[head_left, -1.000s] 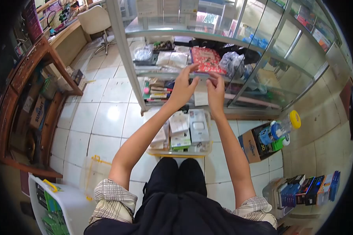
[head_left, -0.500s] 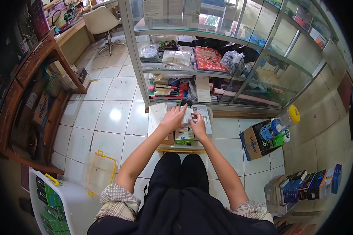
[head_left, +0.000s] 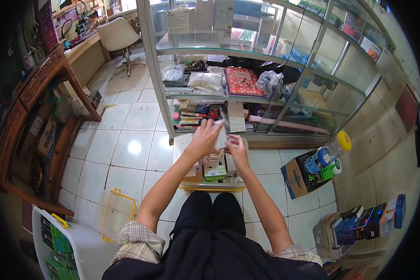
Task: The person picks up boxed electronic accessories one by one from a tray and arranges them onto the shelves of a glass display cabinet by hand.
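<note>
Lifted since the earlier frame, a blurred white box [head_left: 222, 138] tilts, gripped by the left hand [head_left: 204, 141], above the bin [head_left: 212, 188]; the right hand [head_left: 237, 151], fingers loosely parted, is just beside the box's right edge.

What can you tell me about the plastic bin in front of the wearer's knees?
The plastic bin looks clear or translucent, with a yellow strip along its near lower edge. It stands open on the pale floor tiles, between the knees and the glass cabinet. Small, mostly white boxes fill it, including a white and green box. The left hand and right hand hide much of its middle; whether either touches it can't be told.
</note>
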Action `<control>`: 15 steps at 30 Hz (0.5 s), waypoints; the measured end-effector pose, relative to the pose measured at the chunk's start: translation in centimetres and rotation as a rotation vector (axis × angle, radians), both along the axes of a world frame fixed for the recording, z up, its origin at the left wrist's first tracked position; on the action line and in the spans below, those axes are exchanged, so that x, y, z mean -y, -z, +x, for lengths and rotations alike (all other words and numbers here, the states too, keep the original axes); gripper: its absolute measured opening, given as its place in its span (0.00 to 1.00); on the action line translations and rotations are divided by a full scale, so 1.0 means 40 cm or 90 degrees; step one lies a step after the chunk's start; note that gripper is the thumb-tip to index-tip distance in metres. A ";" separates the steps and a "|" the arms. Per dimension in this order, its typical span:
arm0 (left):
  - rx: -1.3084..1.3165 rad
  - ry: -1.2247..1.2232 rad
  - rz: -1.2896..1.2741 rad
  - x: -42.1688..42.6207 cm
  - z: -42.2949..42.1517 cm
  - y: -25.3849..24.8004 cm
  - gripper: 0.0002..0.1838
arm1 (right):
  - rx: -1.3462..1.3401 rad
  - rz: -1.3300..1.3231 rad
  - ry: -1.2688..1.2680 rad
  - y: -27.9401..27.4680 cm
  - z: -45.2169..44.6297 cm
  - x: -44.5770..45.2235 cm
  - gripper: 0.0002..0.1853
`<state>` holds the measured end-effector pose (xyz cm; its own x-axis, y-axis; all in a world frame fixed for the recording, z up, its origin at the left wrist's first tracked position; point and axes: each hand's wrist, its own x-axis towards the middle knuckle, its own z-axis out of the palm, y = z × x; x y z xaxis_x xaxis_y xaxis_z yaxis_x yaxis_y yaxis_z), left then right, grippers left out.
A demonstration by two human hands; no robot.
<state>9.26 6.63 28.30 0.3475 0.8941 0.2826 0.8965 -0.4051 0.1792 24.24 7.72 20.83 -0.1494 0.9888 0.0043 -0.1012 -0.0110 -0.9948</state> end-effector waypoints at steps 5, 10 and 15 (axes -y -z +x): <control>0.270 0.120 0.049 -0.021 0.045 -0.247 0.51 | -0.318 -0.090 -0.167 -0.280 0.053 -0.013 0.26; 0.384 0.305 0.189 -0.143 0.087 -0.382 0.49 | -0.292 0.125 -0.150 -0.488 0.088 -0.138 0.25; 0.468 0.291 0.222 -0.382 0.129 -0.444 0.47 | -0.220 0.214 0.009 -0.631 0.117 -0.377 0.29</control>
<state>14.41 21.93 46.08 0.2723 0.5373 0.7982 0.3460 -0.8288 0.4398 28.92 22.80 46.07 -0.0696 0.9258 0.3715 -0.4248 0.3094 -0.8508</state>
